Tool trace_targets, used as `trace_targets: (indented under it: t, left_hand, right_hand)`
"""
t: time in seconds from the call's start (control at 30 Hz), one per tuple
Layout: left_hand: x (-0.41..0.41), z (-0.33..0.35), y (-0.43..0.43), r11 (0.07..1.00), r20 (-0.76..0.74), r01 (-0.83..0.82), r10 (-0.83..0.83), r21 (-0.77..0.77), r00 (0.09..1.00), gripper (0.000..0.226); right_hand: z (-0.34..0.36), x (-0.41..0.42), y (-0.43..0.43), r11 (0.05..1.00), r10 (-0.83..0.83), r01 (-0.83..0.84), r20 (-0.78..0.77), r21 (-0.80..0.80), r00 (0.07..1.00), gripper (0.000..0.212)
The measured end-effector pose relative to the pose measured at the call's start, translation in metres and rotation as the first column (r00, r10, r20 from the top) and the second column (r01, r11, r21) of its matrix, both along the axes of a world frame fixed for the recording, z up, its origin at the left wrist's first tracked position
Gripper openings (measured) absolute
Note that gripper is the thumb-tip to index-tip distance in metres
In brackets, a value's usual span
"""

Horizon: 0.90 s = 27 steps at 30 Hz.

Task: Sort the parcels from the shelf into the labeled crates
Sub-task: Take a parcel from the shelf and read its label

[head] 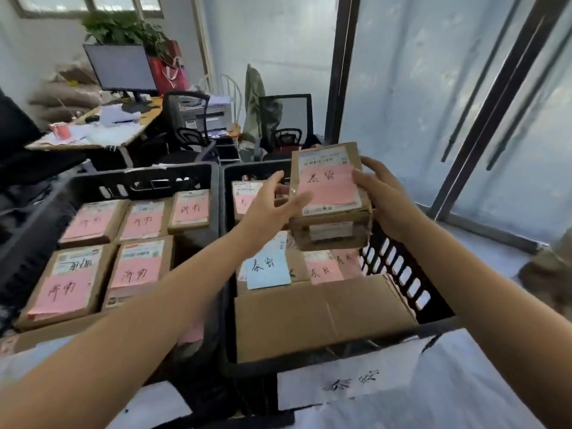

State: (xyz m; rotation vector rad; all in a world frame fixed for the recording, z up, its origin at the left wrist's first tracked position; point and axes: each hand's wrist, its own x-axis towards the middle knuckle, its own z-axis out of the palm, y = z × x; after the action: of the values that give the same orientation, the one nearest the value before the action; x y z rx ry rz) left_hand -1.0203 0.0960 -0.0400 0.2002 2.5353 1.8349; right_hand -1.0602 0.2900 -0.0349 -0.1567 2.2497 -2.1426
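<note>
A person stands over two black crates, holding a small cardboard parcel [329,196] with a pink handwritten slip, raised at one o'clock above the right crate [399,270]. The right hand [380,193] grips its far side with curled fingers. The left hand [272,205] presses flat against the near side, fingers straight.

The slip's writing seems to match the white paper label [349,385] on that crate's front, so this looks like the right destination. Sorting seems well along: the left crate [139,181], at eleven o'clock, holds five labelled parcels and the right several more. The shelf is out of view, so what remains is unknown.

A large plain box [315,317] fills the right crate's near half, leaving little room. A cluttered desk [117,131] and office chairs [185,119] stand at twelve o'clock.
</note>
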Motion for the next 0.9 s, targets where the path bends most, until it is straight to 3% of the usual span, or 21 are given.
trace_targets:
  t: [0.07, 0.13, 0.3, 0.4, 0.47, 0.57, 0.73, 0.9]
  left_hand:
    - [-0.017, -0.011, 0.016, 1.000, 0.034, 0.001, -0.002, 0.030, 0.999, 0.078]
    - [-0.031, -0.021, 0.031, 1.000, 0.061, -0.003, 0.002, 0.017, 0.998, 0.067]
    - [-0.045, -0.048, 0.053, 0.995, 0.146, -0.027, 0.041, -0.095, 0.988, 0.068]
    - [-0.044, -0.064, 0.058, 0.986, 0.243, -0.024, 0.064, -0.163, 0.968, 0.072]
    - [-0.042, -0.071, 0.058, 0.980, 0.282, -0.029, 0.086, -0.199, 0.955, 0.071]
    - [-0.040, -0.075, 0.058, 0.946, 0.267, 0.009, 0.083, -0.325, 0.960, 0.066]
    - [-0.038, -0.068, 0.051, 0.926, 0.308, 0.053, 0.070, -0.374, 0.949, 0.053]
    - [-0.028, -0.065, 0.054, 0.890, 0.324, 0.128, 0.024, -0.439, 0.946, 0.068]
  right_hand:
    - [-0.011, -0.022, 0.013, 1.000, 0.006, -0.007, 0.063, 0.019, 0.998, 0.041]
    - [-0.020, -0.038, 0.025, 0.999, 0.007, -0.012, 0.115, 0.051, 0.993, 0.033]
    - [-0.043, -0.054, 0.043, 0.964, 0.163, -0.210, 0.258, 0.166, 0.952, 0.041]
    - [-0.056, -0.051, 0.042, 0.895, 0.254, -0.341, 0.301, 0.287, 0.919, 0.017]
    - [-0.062, -0.051, 0.039, 0.813, 0.298, -0.417, 0.327, 0.406, 0.897, 0.017]
    - [-0.068, -0.052, 0.037, 0.692, 0.341, -0.480, 0.343, 0.539, 0.875, 0.027]
    - [-0.070, -0.057, 0.038, 0.632, 0.329, -0.478, 0.348, 0.609, 0.878, 0.039]
    - [-0.077, -0.053, 0.043, 0.474, 0.386, -0.545, 0.393, 0.692, 0.835, 0.082]
